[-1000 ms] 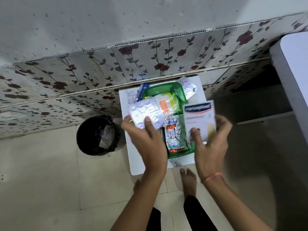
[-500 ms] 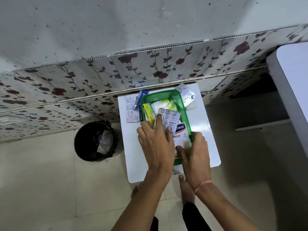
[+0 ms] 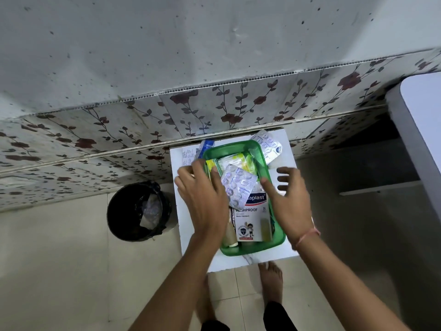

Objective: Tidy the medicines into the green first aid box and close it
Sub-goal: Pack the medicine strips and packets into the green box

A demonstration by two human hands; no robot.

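White table [image 3: 191, 247]: green box [image 3: 257, 247] full, uncovered; black bin [image 3: 139, 211] beside; left hand [image 3: 202, 194], right hand [image 3: 288, 199] spread, empty.

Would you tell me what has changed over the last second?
The plaster box and blister strip went from the hands into the green box and were released. The right hand is open; the left hand rests at the box's edge. The bin stayed put.

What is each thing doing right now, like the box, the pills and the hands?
Green plastic first aid box: open, no lid on, full.
White plaster carton: lying flat inside.
Silver pill strip: atop the carton.
Second silver pill strip: outside, leaning over the rim.
Left hand: open, empty.
Right hand: open, empty.
Black bin: uncovered.
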